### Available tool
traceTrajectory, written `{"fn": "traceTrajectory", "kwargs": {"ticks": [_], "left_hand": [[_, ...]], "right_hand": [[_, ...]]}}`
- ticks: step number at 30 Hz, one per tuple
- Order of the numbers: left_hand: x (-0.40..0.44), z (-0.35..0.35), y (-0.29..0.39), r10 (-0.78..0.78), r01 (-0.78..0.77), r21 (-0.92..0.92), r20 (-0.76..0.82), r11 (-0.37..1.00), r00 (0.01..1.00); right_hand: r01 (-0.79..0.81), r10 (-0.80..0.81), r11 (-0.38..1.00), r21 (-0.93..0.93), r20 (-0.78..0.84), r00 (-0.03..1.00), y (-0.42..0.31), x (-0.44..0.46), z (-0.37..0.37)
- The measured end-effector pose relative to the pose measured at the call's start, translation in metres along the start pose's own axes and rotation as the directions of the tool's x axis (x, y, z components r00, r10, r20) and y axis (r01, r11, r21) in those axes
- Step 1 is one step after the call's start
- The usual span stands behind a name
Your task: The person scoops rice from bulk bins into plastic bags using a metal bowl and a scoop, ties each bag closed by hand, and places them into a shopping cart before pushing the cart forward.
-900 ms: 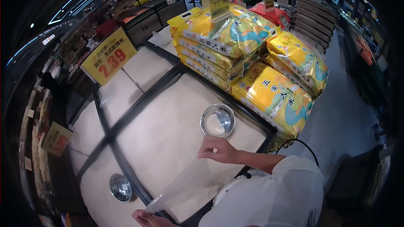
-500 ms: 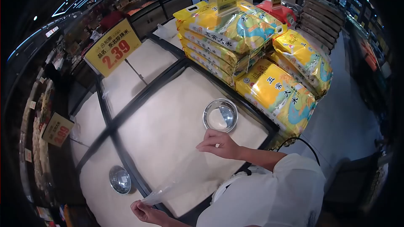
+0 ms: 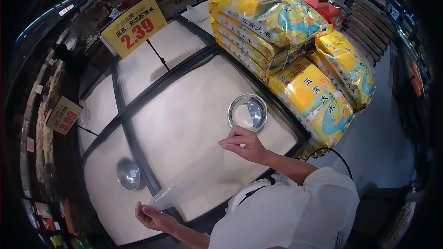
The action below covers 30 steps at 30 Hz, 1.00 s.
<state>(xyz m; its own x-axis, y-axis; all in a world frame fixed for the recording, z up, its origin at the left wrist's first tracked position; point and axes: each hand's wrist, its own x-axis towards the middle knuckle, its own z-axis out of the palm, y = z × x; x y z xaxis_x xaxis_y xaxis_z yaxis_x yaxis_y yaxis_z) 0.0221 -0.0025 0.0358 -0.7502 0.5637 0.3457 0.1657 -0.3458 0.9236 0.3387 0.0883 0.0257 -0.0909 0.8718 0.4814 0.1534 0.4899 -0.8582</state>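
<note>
Clear thin plastic film, prob. a bag (image 3: 183,180), is stretched btwn both hands, slantwise above white rice (image 3: 184,106) in a big black-framed bin (image 3: 303,134). L hand (image 3: 156,219) pinches its lower end w/ thumb & fingers, by the near end of the black divider (image 3: 138,159); R hand (image 3: 248,145) pinches the upper end w/ fingertips, film v. faint there. R hand is just beside a round shiny steel bowl (image 3: 263,112) w/ some rice inside; can't tell if knuckles touch it. A 2nd round steel bowl, pale patch inside (image 3: 124,180), sits across the divider, nearer L hand. Stacked yellow plastic rice bags (image 3: 314,99) lie beyond the bin's R edge, apart from both hands. For good handling, I'd say: gentle, even tension, as film this thin could tear or slip; fingertip pinches, not fists, so edges are free; both ends high enough that the middle doesn't sag into rice; R knuckles clear of the bowl, L end clear of the divider, so nothing tips or snags.
</note>
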Motion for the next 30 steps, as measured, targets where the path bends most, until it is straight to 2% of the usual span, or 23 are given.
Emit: {"fn": "traceTrajectory", "kwargs": {"ticks": [1,4,5,7,8,10,11,12,13,14,16,17,20,21,24,27,30], "left_hand": [[0.000,0.004,0.003,-0.033,0.033,-0.010,-0.003,0.999,0.999],[-0.003,-0.002,0.000,-0.009,0.010,-0.035,0.039,0.999,0.999],[-0.007,-0.001,-0.002,-0.006,0.012,-0.058,0.114,0.998,0.993],[-0.013,0.006,-0.009,0.009,0.020,-0.104,0.265,0.994,0.964],[-0.019,0.011,-0.011,-0.025,0.066,-0.091,0.390,0.994,0.920],[-0.036,0.034,0.004,-0.212,0.250,0.023,0.606,0.968,0.766],[-0.045,0.044,0.006,-0.293,0.275,0.134,0.659,0.952,0.693],[-0.052,0.051,0.003,-0.302,0.211,0.216,0.695,0.953,0.653],[-0.060,0.059,-0.001,-0.313,0.156,0.282,0.684,0.947,0.659],[-0.066,0.064,-0.006,-0.319,0.100,0.343,0.675,0.934,0.665],[-0.069,0.064,-0.011,-0.330,0.105,0.373,0.615,0.922,0.716],[-0.069,0.063,-0.013,-0.333,0.107,0.387,0.582,0.916,0.741],[-0.066,0.057,-0.018,-0.281,0.091,0.368,0.506,0.925,0.816],[-0.066,0.057,-0.016,-0.243,0.066,0.337,0.515,0.939,0.822],[-0.074,0.068,-0.003,-0.130,-0.012,0.241,0.565,0.971,0.815],[-0.087,0.078,0.004,0.026,-0.166,0.138,0.688,0.976,0.725],[-0.103,0.085,0.007,0.078,-0.237,0.076,0.811,0.969,0.580]], "right_hand": [[-0.022,0.022,1.000,0.011,0.014,1.000,0.002,-0.001,0.001],[-0.088,0.086,0.995,0.054,0.036,0.996,0.008,0.001,0.008],[-0.117,0.114,0.991,0.067,0.041,0.993,0.008,0.000,0.009],[-0.182,0.157,0.972,0.149,0.163,0.974,0.001,-0.001,0.017],[-0.218,0.174,0.958,0.187,0.224,0.959,-0.002,-0.003,0.022],[-0.283,0.179,0.920,0.271,0.351,0.919,-0.004,-0.005,0.036],[-0.316,0.172,0.898,0.306,0.416,0.893,-0.008,-0.005,0.041],[-0.349,0.161,0.874,0.338,0.477,0.864,-0.010,-0.007,0.046],[-0.443,0.169,0.822,0.358,0.589,0.790,-0.007,-0.010,0.050],[-0.448,0.167,0.810,0.378,0.584,0.794,-0.008,-0.011,0.052],[-0.455,0.159,0.785,0.421,0.573,0.804,-0.012,-0.014,0.057],[-0.471,0.141,0.778,0.416,0.616,0.775,-0.002,-0.017,0.057],[-0.272,0.094,0.923,0.272,0.527,0.845,0.001,-0.023,0.053],[-0.298,0.138,0.937,0.181,0.592,0.794,0.003,-0.023,0.050],[-0.269,0.238,0.963,-0.034,0.578,0.781,0.019,-0.037,0.055],[-0.185,0.267,0.961,-0.205,0.530,0.805,0.030,-0.045,0.053],[-0.306,0.440,0.896,-0.323,0.543,0.716,0.064,-0.053,0.053]]}}
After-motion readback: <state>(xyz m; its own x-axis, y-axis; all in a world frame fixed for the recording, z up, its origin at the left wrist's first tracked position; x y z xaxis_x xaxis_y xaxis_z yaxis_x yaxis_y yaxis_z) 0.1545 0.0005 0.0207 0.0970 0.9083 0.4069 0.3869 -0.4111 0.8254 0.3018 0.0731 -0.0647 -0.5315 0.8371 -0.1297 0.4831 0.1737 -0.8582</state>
